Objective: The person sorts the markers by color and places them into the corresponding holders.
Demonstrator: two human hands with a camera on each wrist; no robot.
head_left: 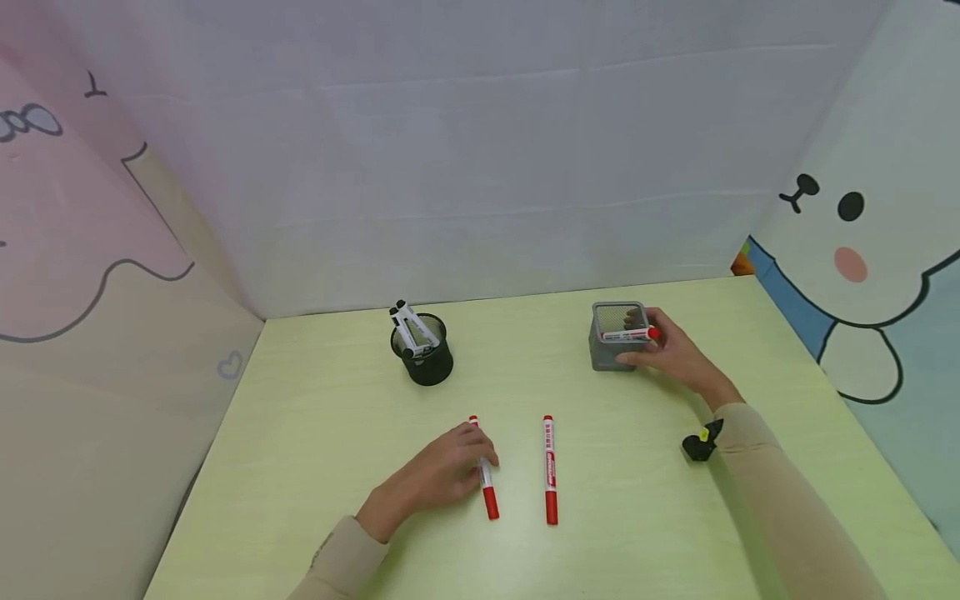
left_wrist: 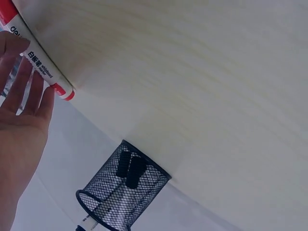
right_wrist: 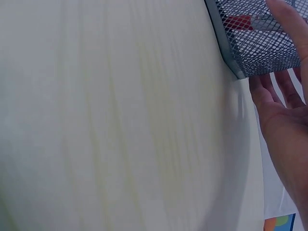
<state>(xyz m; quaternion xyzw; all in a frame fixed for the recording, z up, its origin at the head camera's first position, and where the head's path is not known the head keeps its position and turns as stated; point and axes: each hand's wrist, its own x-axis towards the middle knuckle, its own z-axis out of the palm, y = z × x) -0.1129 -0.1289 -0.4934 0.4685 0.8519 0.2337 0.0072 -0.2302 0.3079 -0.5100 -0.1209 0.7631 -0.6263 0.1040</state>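
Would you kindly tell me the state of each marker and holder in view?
Left red whiteboard marker: capped, pinched by the left hand
Right red marker: capped, lying flat, untouched
Gray square mesh holder: upright, gripped by the right hand
Red marker inside it: leaning, red end above the rim
Black round mesh cup: upright
Black-ended markers: leaning in it

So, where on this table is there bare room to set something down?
Between the black cup and grey box, and left of the black cup. Crowded: the left grip on a marker beside a second marker, and the right grip at the grey box.
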